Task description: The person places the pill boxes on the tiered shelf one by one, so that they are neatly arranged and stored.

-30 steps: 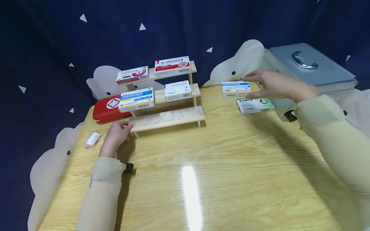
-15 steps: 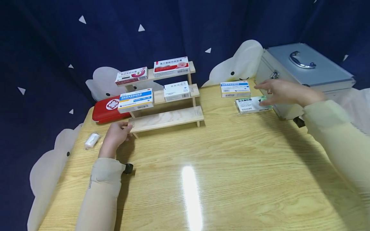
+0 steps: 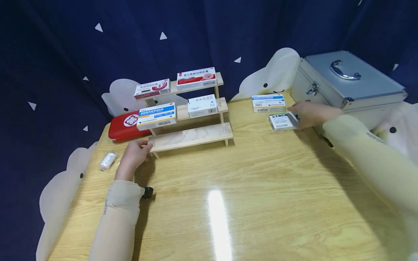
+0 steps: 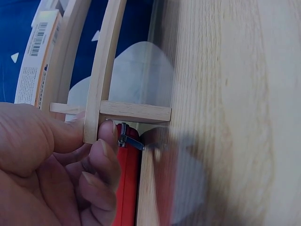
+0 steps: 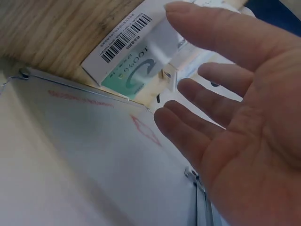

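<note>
Where the counter [image 3: 183, 203] runs back to a silver case [image 3: 349, 74], a tiered wooden rack [image 3: 182, 114] stands well to the left.
The left grip [image 3: 135, 156] pinches the left end of the rack's lowest shelf [image 3: 192, 137]; the right grip [image 3: 315, 114] is far nearer the white-and-green box [image 3: 281, 122], which lies on the counter just to its left, between it and the rack and in front of a blue-and-white box [image 3: 268, 103]. What matters here is how they line up: the white-and-green box's long axis seems to run left to right, so its right end, hidden in the head view, faces that grip. In the right-wrist view the fingers [image 5: 183, 134] are relaxed and the thumb [image 5: 216, 28] stands wide of them, with nothing clasped; whether any fingertip touches the box cannot be told.
</note>
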`<action>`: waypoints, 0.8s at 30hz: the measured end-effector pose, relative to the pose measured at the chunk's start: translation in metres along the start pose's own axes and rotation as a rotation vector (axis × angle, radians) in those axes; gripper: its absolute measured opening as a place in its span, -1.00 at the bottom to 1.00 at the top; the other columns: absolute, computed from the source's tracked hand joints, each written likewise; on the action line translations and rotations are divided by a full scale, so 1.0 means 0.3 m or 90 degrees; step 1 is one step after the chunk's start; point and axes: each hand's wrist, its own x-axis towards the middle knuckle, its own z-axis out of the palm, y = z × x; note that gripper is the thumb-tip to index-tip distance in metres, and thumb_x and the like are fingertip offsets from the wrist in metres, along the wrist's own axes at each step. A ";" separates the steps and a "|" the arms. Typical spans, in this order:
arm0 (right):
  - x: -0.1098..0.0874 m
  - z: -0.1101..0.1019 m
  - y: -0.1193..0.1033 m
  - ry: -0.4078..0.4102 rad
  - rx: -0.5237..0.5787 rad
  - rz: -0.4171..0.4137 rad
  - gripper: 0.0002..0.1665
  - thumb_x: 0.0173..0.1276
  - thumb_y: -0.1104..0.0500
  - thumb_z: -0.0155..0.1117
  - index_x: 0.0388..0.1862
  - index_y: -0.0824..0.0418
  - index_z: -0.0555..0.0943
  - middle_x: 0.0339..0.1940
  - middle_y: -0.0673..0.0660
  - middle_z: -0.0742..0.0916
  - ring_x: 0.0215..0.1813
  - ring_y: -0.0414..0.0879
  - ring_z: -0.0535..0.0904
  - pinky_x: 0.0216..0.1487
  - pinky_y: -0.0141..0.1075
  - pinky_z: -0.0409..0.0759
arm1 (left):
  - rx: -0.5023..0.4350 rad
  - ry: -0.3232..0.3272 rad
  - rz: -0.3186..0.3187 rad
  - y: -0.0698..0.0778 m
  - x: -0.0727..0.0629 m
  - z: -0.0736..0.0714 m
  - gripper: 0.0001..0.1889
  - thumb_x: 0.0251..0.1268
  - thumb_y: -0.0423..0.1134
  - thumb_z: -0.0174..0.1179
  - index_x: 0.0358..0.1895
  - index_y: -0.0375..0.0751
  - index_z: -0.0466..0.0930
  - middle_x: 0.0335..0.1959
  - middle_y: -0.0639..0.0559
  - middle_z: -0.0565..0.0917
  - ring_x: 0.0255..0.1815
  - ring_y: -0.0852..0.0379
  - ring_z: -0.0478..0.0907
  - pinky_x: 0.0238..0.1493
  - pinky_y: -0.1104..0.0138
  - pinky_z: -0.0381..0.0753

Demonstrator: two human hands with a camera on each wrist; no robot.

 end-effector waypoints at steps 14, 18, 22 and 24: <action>0.065 0.002 0.003 -0.030 -0.001 0.044 0.03 -0.14 0.38 0.55 0.38 0.51 0.32 0.06 0.38 0.56 -0.02 0.17 0.46 0.08 0.14 0.45 | -0.001 0.010 0.012 0.002 -0.005 0.002 -0.51 0.57 -0.14 0.01 0.37 -0.40 0.37 -0.19 -0.26 0.68 -0.42 0.03 0.51 -0.17 0.18 0.38; 0.069 0.002 0.011 -0.039 -0.014 0.053 0.04 -0.14 0.34 0.58 0.37 0.52 0.33 0.04 0.39 0.57 -0.04 0.17 0.49 0.08 0.14 0.46 | -0.002 0.012 0.013 0.000 -0.004 0.004 -0.51 0.57 -0.14 0.01 0.37 -0.41 0.36 -0.20 -0.24 0.68 -0.42 0.04 0.51 -0.17 0.19 0.40; 0.069 0.000 0.010 -0.053 -0.038 0.064 -0.05 -0.07 0.29 0.60 0.31 0.51 0.40 -0.03 0.37 0.61 -0.06 0.16 0.52 0.05 0.13 0.48 | -0.007 0.013 0.011 -0.004 -0.001 0.007 -0.51 0.57 -0.14 0.01 0.38 -0.40 0.36 -0.21 -0.24 0.68 -0.42 0.05 0.50 -0.18 0.20 0.39; 0.070 0.003 0.011 -0.058 -0.046 0.068 -0.13 -0.05 0.28 0.60 0.27 0.49 0.45 -0.09 0.33 0.62 -0.10 0.14 0.53 0.02 0.11 0.50 | -0.008 0.013 0.008 -0.004 0.000 0.008 -0.51 0.57 -0.14 0.01 0.38 -0.39 0.36 -0.21 -0.24 0.68 -0.42 0.04 0.50 -0.18 0.20 0.39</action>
